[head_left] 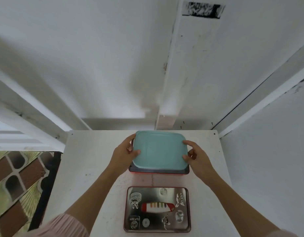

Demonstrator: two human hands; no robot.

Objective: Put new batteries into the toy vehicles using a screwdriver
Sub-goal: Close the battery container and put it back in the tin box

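Observation:
A teal plastic tray (159, 149) sits on top of a red box (158, 171) at the far middle of the white table (89, 168). My left hand (124, 153) grips the tray's left edge, thumb on top. My right hand (195, 154) grips its right edge the same way. The box's inside is hidden under the tray. Nearer to me lies a silver metal lid (157, 209) with a red rim, embossed figures and a striped label. No toy vehicle, battery or screwdriver shows.
White walls close in behind and to the right of the table. A patterned tile floor (16, 182) shows beyond the table's left edge. Bare table surface lies left and right of the box and lid.

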